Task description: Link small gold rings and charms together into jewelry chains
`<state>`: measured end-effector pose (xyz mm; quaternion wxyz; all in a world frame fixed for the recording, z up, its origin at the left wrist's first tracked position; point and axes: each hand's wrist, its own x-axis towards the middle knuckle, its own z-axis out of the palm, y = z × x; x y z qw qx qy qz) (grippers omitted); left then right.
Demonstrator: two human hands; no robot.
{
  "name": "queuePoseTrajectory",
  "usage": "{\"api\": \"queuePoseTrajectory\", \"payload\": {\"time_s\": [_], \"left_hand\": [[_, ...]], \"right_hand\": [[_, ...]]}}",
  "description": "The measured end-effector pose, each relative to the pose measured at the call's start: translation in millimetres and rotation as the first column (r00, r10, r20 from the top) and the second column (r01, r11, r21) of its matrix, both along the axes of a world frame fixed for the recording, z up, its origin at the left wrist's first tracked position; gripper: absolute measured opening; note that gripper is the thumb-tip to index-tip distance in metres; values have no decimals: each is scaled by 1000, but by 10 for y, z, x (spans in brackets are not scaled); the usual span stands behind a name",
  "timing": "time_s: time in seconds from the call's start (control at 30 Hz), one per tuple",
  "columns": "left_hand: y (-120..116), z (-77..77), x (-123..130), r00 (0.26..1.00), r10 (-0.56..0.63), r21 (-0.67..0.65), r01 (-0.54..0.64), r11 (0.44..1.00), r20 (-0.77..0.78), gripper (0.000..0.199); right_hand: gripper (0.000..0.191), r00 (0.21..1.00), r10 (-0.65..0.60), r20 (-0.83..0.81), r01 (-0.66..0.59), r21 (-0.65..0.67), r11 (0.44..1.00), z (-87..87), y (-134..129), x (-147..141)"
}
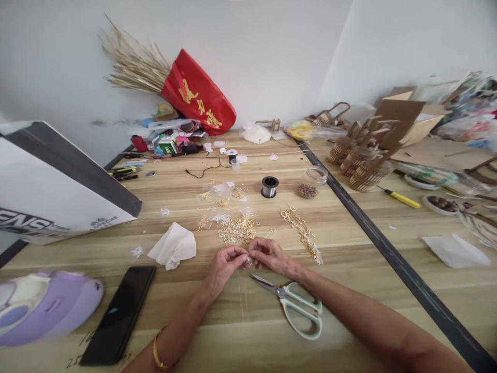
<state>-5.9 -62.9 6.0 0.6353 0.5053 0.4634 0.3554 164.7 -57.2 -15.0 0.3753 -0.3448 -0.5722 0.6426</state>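
At the middle of the table, my left hand (228, 261) and my right hand (269, 255) meet with their fingertips pinched. Between them is a small silvery bead piece (249, 260), partly covered by the fingers. Thin clear thread (244, 300) trails below it over the wood. Just beyond the hands lies a pile of gold and silver beads (236, 229). Strung gold and silver chains (303, 233) are to the right of the pile. White-handled scissors (289, 300) rest beside my right forearm, their blades pointing toward the hands.
Left of my hands are a crumpled tissue (174, 246), a black phone (119, 315) and a purple object (58, 305). A wire spool (269, 187) and glass bowl (311, 182) stand farther back. A yellow cutter (402, 198) and small woven baskets (363, 166) are at right.
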Motion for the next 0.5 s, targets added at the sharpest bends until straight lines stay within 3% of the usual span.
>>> {"api": "queuePoseTrajectory", "payload": {"time_s": [0.3, 0.4, 0.5], "left_hand": [[25, -25, -11, 999, 42, -28, -41, 999, 19, 23], [31, -39, -16, 997, 71, -51, -69, 996, 33, 23], [33, -43, -20, 995, 90, -49, -88, 995, 44, 23]], "right_hand": [[35, 998, -64, -2, 64, 26, 998, -2, 12, 13], [33, 981, -187, 48, 180, 129, 975, 20, -8, 39], [26, 941, -328, 84, 282, 345, 895, 47, -47, 64]]}}
